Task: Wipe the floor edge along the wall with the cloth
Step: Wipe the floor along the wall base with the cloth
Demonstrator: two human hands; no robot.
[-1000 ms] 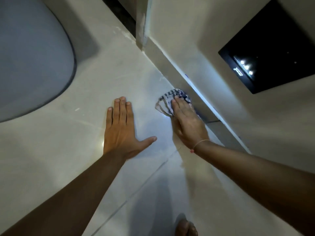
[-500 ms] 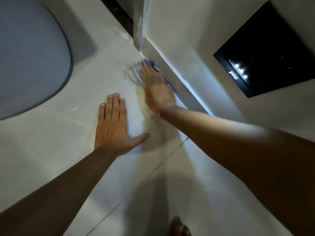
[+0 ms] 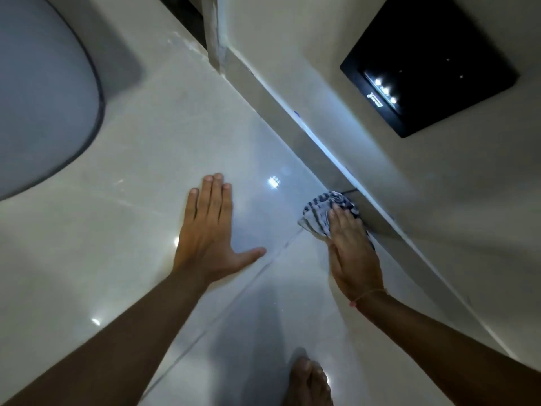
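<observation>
A crumpled blue-and-white striped cloth (image 3: 320,212) lies on the glossy tiled floor (image 3: 152,159), pushed against the grey skirting board (image 3: 295,133) at the foot of the wall. My right hand (image 3: 352,253) lies flat on the cloth, fingers pointing along the wall, pressing it down. My left hand (image 3: 209,230) rests palm down on the floor to the left of it, fingers spread and holding nothing.
A large grey rounded object (image 3: 41,95) fills the upper left. A black panel with small lights (image 3: 430,65) hangs on the wall at upper right. A wall corner post (image 3: 215,33) stands at the top. My bare foot (image 3: 308,382) is at the bottom edge.
My right hand swept the cloth out along the skirting toward the corner post, then drew it back toward me. My left hand stayed planted on the floor.
</observation>
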